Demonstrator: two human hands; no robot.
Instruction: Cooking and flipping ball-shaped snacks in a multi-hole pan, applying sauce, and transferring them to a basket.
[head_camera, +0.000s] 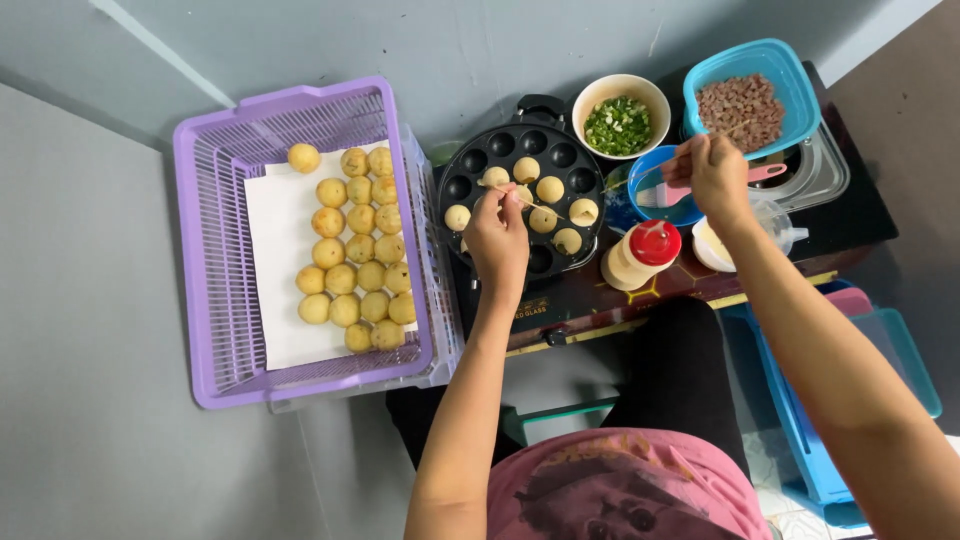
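Note:
My left hand (497, 236) is over the black round pan with ball-shaped moulds (478, 160) and pinches a thin wooden skewer (540, 209) that points at the golden dough balls (549, 189) in the pan. My right hand (714, 173) is raised above a blue bowl (645, 170) and grips another thin skewer, next to a pink spatula (760, 173). Several cooked balls (358, 248) lie in rows on white paper inside a purple plastic basket (210, 250) at the left.
A cream bowl of chopped green onion (618, 124) and a blue tub of brown chopped bits (742, 108) stand behind the pan. A red-capped squeeze bottle (642, 254) lies on the low black table (850, 225). Blue trays (880, 350) rest on the floor at the right.

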